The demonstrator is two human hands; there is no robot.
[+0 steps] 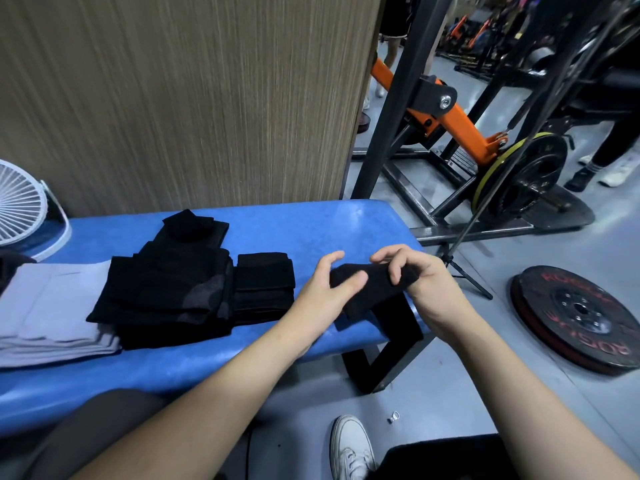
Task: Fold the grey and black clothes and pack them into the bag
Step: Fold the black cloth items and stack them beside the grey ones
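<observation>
- Small black fabric piece (372,282), soft and partly folded: I see it held up between both hands above the right end of the bench, one end trailing down toward the bench edge.
- Left hand (323,289): I see the thumb pressed on the near face of the black piece and the fingers curled behind its left end, pinching it.
- Right hand (415,282): the fingers curl over the top of the piece's right end and grip it.
- Long blue padded bench (294,226): it carries all the folded items and runs from lower left to upper right.
- Stack of folded black garments (166,292), with a grey patch showing at one edge: it lies mid-bench, well left of the hands.
- Narrow folded black cloth (265,282): it lies just beside the stack, on its right, between stack and left hand.
- Folded pale grey garment (52,313): it lies at the left end, touching the black stack.
- White round fan (20,202): at the far left edge.
- Black weight plate with red lettering (578,317): flat on the grey floor, right of the bench.
- White sneaker (351,448): on the floor below the hands.
- I see no bag from the head camera.
</observation>
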